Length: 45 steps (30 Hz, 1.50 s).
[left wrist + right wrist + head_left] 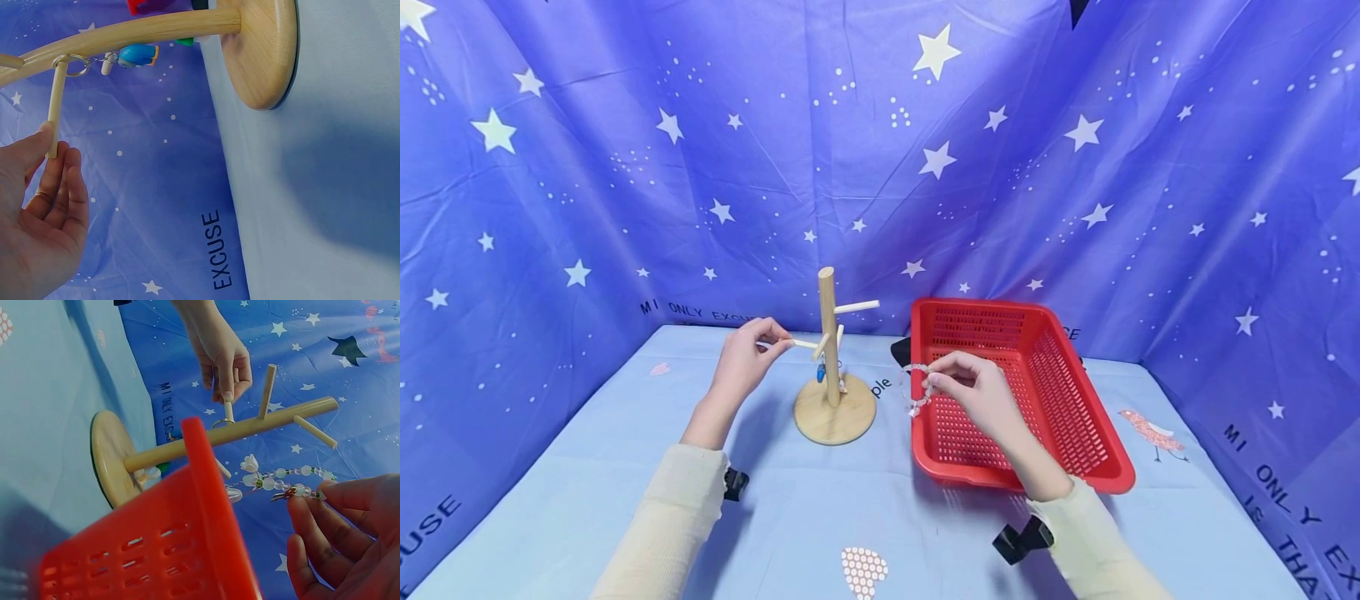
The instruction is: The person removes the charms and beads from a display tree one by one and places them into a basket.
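Note:
A wooden stand (831,342) with a round base and several pegs is upright on the table. My left hand (745,358) pinches the end of its left peg (57,100) between thumb and fingertips. A keyring hangs on that peg, and from it a blue figure charm (136,56) dangles beside the post. To the right of the stand, my right hand (985,400) pinches a bracelet of clear and white beads (275,484) between thumb and fingers. White flower charms (250,464) hang from the bracelet, which overlaps the basket's left rim in the head view.
A red plastic basket (1093,429) with slotted walls stands right of the stand, under my right hand. Light blue cloth (805,517) covers the table. A blue star-patterned curtain (880,142) closes off the back and sides.

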Motion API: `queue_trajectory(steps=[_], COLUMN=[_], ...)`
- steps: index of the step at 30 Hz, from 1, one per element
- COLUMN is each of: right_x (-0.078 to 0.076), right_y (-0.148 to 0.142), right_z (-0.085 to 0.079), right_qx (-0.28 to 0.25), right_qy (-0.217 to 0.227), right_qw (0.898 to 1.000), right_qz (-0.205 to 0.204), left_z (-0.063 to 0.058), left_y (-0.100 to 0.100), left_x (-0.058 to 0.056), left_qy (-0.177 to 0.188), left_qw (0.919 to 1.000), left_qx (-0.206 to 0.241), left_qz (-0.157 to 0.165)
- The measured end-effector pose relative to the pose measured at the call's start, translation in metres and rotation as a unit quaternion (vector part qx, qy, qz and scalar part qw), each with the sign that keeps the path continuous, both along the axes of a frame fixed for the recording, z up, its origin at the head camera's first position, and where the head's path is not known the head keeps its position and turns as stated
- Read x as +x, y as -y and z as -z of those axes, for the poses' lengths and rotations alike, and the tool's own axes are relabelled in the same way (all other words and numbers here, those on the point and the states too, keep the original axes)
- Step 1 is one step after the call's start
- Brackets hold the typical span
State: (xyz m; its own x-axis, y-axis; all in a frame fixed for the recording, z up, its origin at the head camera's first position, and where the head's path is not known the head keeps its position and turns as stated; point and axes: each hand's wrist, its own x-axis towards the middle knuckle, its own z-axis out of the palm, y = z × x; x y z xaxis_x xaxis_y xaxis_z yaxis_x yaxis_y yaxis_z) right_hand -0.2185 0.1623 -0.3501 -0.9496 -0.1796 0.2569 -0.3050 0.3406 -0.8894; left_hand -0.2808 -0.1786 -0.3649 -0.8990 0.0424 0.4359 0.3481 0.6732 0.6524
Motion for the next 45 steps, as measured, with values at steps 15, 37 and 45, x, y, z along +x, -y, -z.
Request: queue_trajectory(steps=[15,37,45], right_x=[-0.011,-0.05,-0.072], right_y=[-0.013,-0.037,-0.051], right_z=[-0.007,-0.009,-0.009], right_qx=[-0.007,0.014,-0.006], right_qy=[-0.028,-0.042,-0.036], right_qw=[1.0,0.997,0.997], right_qz=[0.009,0.057,0.068], left_z=[-0.001,0.0,0.0], left_y=[0.0,0.0,-0.001], left_x=[0.001,-0.001,0.0], left_qy=[0.012,0.015,0.013], left_qw=[0.9999,0.9998,0.9998], left_qx=[-0.006,-0.009,-0.01], left_qz=[-0.005,-0.008,-0.009])
